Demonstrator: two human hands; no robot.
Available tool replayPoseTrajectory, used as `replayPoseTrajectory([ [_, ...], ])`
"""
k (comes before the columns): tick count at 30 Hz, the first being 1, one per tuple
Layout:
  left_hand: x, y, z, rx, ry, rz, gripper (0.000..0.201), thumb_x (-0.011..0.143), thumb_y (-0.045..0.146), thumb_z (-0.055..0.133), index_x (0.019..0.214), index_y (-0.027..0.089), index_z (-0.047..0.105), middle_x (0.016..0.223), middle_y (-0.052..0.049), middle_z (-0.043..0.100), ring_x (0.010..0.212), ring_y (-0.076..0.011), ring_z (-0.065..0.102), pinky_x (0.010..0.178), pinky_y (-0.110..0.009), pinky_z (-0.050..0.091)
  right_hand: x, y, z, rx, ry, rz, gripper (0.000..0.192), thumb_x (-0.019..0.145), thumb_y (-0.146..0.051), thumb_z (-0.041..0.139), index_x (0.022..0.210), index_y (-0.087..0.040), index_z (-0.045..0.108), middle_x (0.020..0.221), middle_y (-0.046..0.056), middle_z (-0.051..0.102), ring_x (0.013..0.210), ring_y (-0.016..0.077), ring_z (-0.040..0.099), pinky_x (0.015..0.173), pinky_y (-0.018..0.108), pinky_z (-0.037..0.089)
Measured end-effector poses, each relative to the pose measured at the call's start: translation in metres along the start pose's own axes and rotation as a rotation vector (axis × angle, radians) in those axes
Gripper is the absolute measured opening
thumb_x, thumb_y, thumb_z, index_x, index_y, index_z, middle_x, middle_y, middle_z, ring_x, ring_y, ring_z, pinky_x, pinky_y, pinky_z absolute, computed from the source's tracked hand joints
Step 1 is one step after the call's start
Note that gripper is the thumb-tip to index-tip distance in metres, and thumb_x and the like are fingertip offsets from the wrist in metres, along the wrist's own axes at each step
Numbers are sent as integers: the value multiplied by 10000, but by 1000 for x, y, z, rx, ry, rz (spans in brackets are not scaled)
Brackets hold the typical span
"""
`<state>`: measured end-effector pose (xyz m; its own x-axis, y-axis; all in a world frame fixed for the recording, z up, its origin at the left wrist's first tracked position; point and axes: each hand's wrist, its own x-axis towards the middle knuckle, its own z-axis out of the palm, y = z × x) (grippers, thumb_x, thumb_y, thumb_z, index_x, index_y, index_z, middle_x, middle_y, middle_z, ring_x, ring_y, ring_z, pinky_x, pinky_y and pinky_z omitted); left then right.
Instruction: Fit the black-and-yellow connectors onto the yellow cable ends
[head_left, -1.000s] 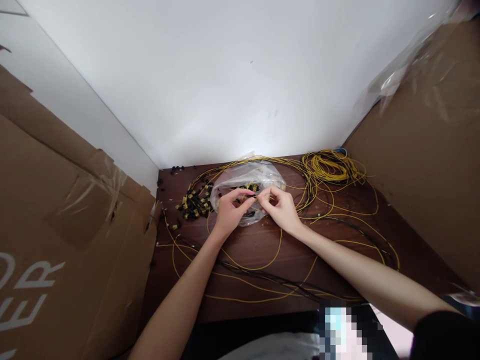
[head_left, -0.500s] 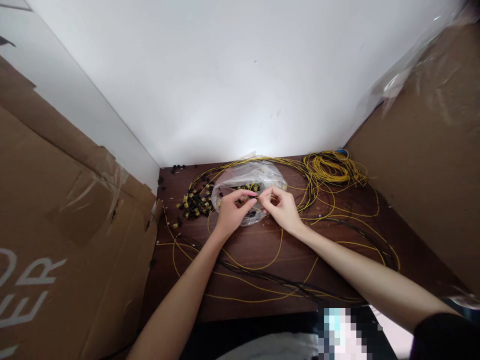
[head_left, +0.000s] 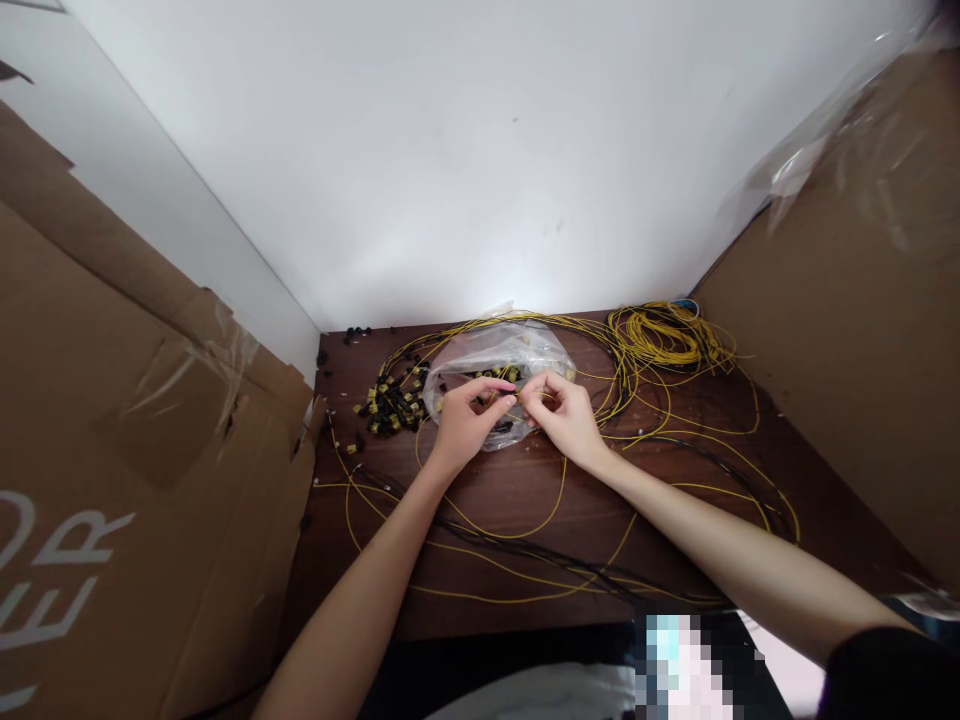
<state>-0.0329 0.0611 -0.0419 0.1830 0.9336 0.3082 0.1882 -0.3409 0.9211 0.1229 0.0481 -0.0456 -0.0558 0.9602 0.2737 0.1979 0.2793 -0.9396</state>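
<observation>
Thumb and fingertips of my left hand (head_left: 466, 425) are pinched on a small black part, mostly covered by the fingers. My right hand (head_left: 568, 420) is closed, tips together, on a thin yellow wire just beside it; the fingertips of both hands nearly meet. Under them lies a clear plastic bag (head_left: 541, 345) with black and yellow pieces in it. A pile of black and yellow connectors (head_left: 394, 405) is left of the bag, and joined wires arc behind it toward the right.
A coil of yellow wire (head_left: 660, 335) lies at the back right of the brown tabletop (head_left: 510, 490). Loose black wires (head_left: 525, 545) cross the front. Cardboard (head_left: 165, 430) stands at the left, more cardboard (head_left: 847, 330) at the right, and a white wall (head_left: 480, 170) behind.
Both hands stay almost in place, fingertips still together over the bag. Only a slight shift of the camera view shows.
</observation>
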Motion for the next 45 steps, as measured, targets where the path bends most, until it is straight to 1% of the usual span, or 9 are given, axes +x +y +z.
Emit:
replayPoseTrajectory([
  [10, -1, -1, 0, 59, 0, 26, 171, 746, 250, 645, 879, 160, 705, 632, -5, 586, 502, -82, 467, 455, -187, 365, 0, 0, 0, 7, -14, 7, 150, 796, -333, 563, 746, -192, 550, 566, -23, 545, 483, 117, 509, 492, 244, 433],
  [20, -1, 0, 1, 9, 11, 20, 152, 746, 252, 648, 855, 160, 701, 698, -21, 644, 529, -89, 501, 477, -194, 389, 0, -1, 0, 9, -18, 7, 166, 796, -351, 565, 739, -196, 547, 557, -25, 542, 471, 117, 508, 489, 246, 436],
  [27, 0, 0, 0, 14, 0, 34, 148, 748, 230, 641, 865, 164, 703, 673, -15, 627, 519, -86, 490, 451, -189, 369, 0, -1, 0, 8, -13, 2, 156, 797, -340, 562, 733, -199, 545, 551, -25, 535, 468, 117, 495, 488, 247, 424],
  [32, 0, 2, -1, 9, -13, 50, 143, 748, 212, 634, 861, 157, 704, 717, -27, 644, 551, -91, 516, 469, -190, 383, 0, 0, 0, 2, -11, 3, 144, 796, -332, 565, 749, -197, 550, 559, -27, 537, 474, 116, 496, 487, 244, 421],
  [35, 0, 2, -1, 16, -20, 64, 140, 748, 210, 633, 856, 161, 706, 708, -25, 634, 556, -94, 522, 472, -193, 381, 0, 0, 0, -3, -17, 4, 152, 803, -342, 560, 761, -197, 550, 566, -26, 540, 473, 115, 498, 485, 243, 420],
  [39, 0, 1, -1, 23, -15, 61, 143, 744, 206, 638, 858, 157, 708, 684, -19, 623, 541, -89, 513, 472, -196, 373, 0, -1, 0, 4, -22, 1, 166, 809, -355, 556, 766, -195, 552, 564, -26, 533, 473, 117, 507, 481, 241, 421],
  [45, 0, 0, 1, -12, 7, 45, 180, 730, 208, 655, 895, 149, 696, 713, -26, 643, 546, -87, 501, 465, -187, 368, -1, -2, 0, -16, -13, -19, 171, 813, -341, 558, 743, -185, 552, 544, -29, 529, 477, 113, 502, 493, 235, 419],
])
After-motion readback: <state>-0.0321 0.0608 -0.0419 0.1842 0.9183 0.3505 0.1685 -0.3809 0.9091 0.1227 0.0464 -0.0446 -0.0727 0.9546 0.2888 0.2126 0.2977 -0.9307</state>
